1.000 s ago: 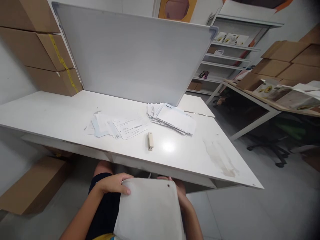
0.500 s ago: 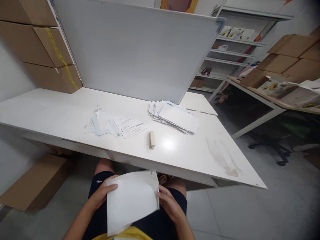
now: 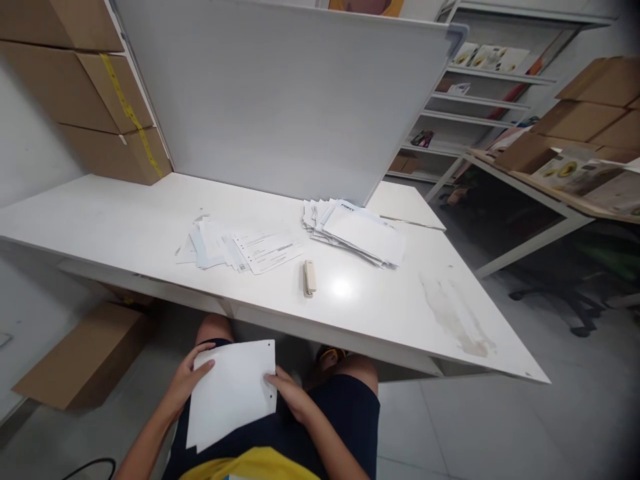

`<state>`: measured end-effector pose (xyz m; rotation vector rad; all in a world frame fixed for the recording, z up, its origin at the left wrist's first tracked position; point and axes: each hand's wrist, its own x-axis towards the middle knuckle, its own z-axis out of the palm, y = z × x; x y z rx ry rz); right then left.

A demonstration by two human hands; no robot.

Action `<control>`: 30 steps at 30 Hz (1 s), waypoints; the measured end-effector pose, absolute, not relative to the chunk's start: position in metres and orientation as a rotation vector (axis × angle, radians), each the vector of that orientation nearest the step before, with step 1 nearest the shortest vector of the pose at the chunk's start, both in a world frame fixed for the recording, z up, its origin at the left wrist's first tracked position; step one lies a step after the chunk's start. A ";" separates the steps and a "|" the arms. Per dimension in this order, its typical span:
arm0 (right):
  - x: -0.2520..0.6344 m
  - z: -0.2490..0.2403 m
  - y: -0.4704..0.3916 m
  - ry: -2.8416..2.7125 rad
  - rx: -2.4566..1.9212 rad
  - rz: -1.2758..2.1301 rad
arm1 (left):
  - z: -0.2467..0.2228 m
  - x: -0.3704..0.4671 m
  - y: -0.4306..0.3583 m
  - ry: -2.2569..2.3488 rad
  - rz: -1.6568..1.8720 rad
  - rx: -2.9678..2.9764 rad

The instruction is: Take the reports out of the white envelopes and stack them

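Note:
Above my lap I hold white sheets of paper [image 3: 233, 393], blank on the side that faces me, with punched holes along the right edge. My left hand [image 3: 193, 373] grips their upper left edge, thumb on top. On the right edge, my right hand [image 3: 290, 390] pinches the sheets, its thumb over the paper. A cream stapler [image 3: 309, 279] lies on the white table [image 3: 370, 313] beyond my hands. Left of it, printed sheets [image 3: 267, 251] lie fanned out. Behind and to its right is a thicker, uneven pile of papers [image 3: 363, 233].
A large whiteboard [image 3: 285, 100] stands upright at the table's back. Cardboard boxes [image 3: 113, 93] are stacked at the left, and another box [image 3: 83, 353] rests on the floor. At right are a second table [image 3: 530, 190] with boxes, a chair base [image 3: 560, 300] and shelves [image 3: 500, 77].
The paper has moved left and turned slightly; holes now show on its right edge. My right hand has shifted left with it. The view has shifted slightly.

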<state>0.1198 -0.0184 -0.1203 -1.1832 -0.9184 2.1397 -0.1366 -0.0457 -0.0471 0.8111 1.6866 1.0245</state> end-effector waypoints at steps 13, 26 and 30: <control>0.086 -0.138 -0.011 -0.930 -1.106 2.239 | -0.063 -0.162 -0.071 1.838 1.098 0.648; 0.199 0.002 -0.011 -1.375 -0.997 0.814 | 0.028 -0.072 -0.010 1.092 1.685 0.820; 0.239 0.030 0.021 -1.407 -0.995 0.495 | 0.060 -0.036 0.046 0.837 1.701 1.392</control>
